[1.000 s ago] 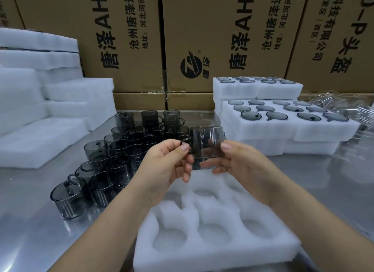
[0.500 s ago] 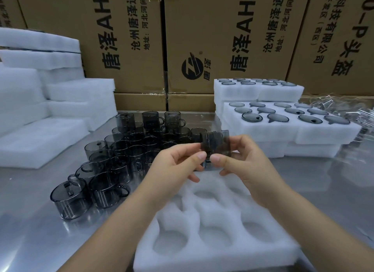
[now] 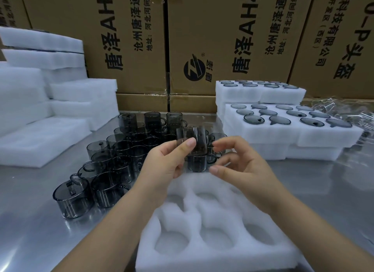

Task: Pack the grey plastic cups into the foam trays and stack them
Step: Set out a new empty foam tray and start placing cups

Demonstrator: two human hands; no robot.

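Over the far edge of the near foam tray (image 3: pixel 212 257), left hand (image 3: pixel 166 162) holds one grey cup (image 3: pixel 188 138), thumb and fingers pinching its smooth translucent wall. The cup's long axis is roughly vertical with a slight tilt; can't tell which end is up. Right hand (image 3: pixel 242 164) sits just right of the cup with its grip loose, fingers curved and holding nothing. The tray is soft white foam, rectangular, with round pockets that show no cups. Loose cups (image 3: pixel 105 170) are clustered on the shiny metal desk (image 3: pixel 30 221) at left: cylindrical, smoky grey, with loop handles. Filled trays (image 3: pixel 303 130) are stacked far right, dark round discs showing in the pockets. White foam stacks (image 3: pixel 40 101) at far left. Brown cardboard boxes (image 3: pixel 222 39) stand behind, printed "唐泽 AH4" and "沧州唐泽通", with a round black logo. Clear plastic pieces (image 3: pixel 348 113) lie at the far right edge, blurred.
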